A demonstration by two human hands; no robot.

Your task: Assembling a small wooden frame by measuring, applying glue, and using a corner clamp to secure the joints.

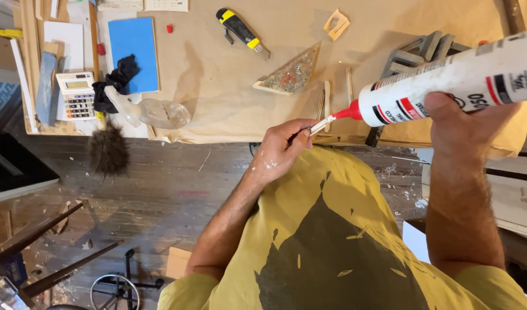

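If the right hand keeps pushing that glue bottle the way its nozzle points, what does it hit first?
The small wood strip pinched in the left hand: the red nozzle tip of the glue bottle, held by the right hand, already sits at its end. Behind that come the left fingers.

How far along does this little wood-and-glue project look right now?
Done: a triangular wooden frame filled with glass pebbles lies finished-looking on the paper-covered bench. In hand: the left hand pinches a thin wooden strip while the right hand aims the glue bottle with its red nozzle at the strip's end. Left: several loose strips on the bench remain unassembled.
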